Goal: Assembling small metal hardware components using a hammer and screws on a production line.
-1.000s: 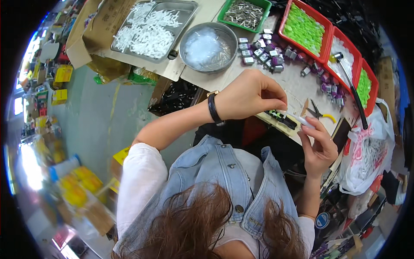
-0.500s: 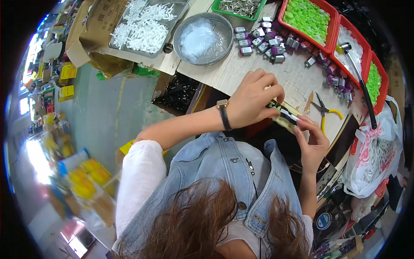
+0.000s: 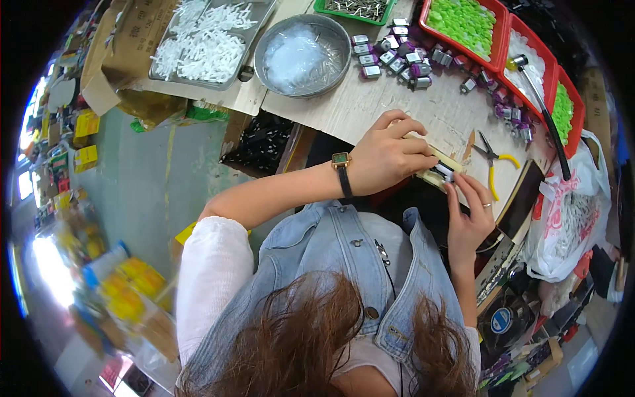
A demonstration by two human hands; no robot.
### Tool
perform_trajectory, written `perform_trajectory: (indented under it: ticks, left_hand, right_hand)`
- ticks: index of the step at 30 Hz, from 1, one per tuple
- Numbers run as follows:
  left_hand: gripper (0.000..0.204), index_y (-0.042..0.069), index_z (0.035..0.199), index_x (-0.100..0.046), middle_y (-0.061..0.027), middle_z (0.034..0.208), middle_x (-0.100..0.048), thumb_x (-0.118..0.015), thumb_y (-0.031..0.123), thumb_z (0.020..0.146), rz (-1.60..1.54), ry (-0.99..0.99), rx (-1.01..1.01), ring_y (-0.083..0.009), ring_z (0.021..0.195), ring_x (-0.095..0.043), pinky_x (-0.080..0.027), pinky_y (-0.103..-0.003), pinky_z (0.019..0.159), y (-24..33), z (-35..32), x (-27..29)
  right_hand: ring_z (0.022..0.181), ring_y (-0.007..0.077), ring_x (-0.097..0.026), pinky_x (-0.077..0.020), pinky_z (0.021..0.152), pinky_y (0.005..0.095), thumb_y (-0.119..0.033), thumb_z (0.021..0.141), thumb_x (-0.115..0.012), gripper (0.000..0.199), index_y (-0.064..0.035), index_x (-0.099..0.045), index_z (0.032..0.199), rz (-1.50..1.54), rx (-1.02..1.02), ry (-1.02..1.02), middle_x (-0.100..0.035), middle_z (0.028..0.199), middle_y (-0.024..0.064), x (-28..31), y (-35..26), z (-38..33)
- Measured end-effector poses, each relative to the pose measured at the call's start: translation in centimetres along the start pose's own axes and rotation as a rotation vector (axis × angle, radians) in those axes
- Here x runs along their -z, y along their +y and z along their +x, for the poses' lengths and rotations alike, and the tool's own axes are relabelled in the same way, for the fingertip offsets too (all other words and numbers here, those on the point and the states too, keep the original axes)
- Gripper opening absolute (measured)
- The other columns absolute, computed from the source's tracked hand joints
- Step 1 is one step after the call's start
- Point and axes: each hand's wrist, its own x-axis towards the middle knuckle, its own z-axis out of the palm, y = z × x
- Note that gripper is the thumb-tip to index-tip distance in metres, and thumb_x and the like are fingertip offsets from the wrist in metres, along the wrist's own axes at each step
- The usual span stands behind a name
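The white piece [image 3: 449, 176] is sitting beside a black part [image 3: 442, 169] in the cream block [image 3: 448, 161], at the near edge of the table [image 3: 423, 111]. Your right hand [image 3: 471, 213] is pinching the piece's right end between thumb and forefinger. Your left hand [image 3: 391, 157] is curling over the block's left side; its fingertips are hiding what they are touching, so I cannot tell whether they are pinching or only pressing.

That cover could be masking a crooked fit, and uneven pressure from your two hands could be tilting the piece out. With the block lying so near the edge, a slip could be sending a small part down off the table.

Just right of the block, the pliers [image 3: 490, 156] are lying with handles spread toward you; a sweep of your right hand could be catching them. Farther out, the motors [image 3: 403, 58] are lying loose. At far right, the hammer [image 3: 546, 112] is leaning across the red trays [image 3: 501, 55], its handle sticking out nearward, where a knock could be tipping it.
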Motion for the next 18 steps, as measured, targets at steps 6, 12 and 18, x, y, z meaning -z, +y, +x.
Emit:
perform_trajectory:
  ticks: [6,12,18]
  left_hand:
    - [0.023,0.012,0.098,-0.068,0.0027,0.100,-0.066,-0.062,0.016,0.076,0.061,-0.039,-0.070,-0.0177,0.104,-0.057,-0.038,-0.040,0.099,0.1,0.3,0.4]
    - [0.022,0.007,0.097,-0.064,-0.0011,0.096,-0.062,-0.066,0.013,0.075,-0.026,-0.054,-0.139,-0.0176,0.101,-0.058,-0.039,-0.039,0.098,-0.4,0.9,0.1]
    - [0.019,0.007,0.094,-0.064,-0.0026,0.093,-0.061,-0.069,0.019,0.080,-0.059,-0.059,-0.074,-0.0180,0.097,-0.058,-0.041,-0.038,0.096,0.3,0.8,0.8]
  right_hand:
    - [0.087,0.0222,-0.061,-0.0499,0.080,0.0306,0.008,0.073,-0.075,0.023,0.0004,-0.071,0.094,0.248,-0.210,0.110,-0.067,0.093,0.0101,-1.9,1.2,-1.5]
    - [0.075,0.0212,-0.063,-0.0500,0.069,0.0301,-0.010,0.083,-0.070,0.013,-0.0015,-0.069,0.093,-0.018,0.021,0.062,-0.067,0.082,0.0086,5.5,3.2,15.9]
    - [0.067,0.0231,-0.069,-0.0513,0.066,0.0322,-0.050,0.078,-0.068,0.050,-0.0004,-0.072,0.085,-0.114,-0.432,0.057,-0.070,0.070,0.0121,0.1,21.2,45.2]
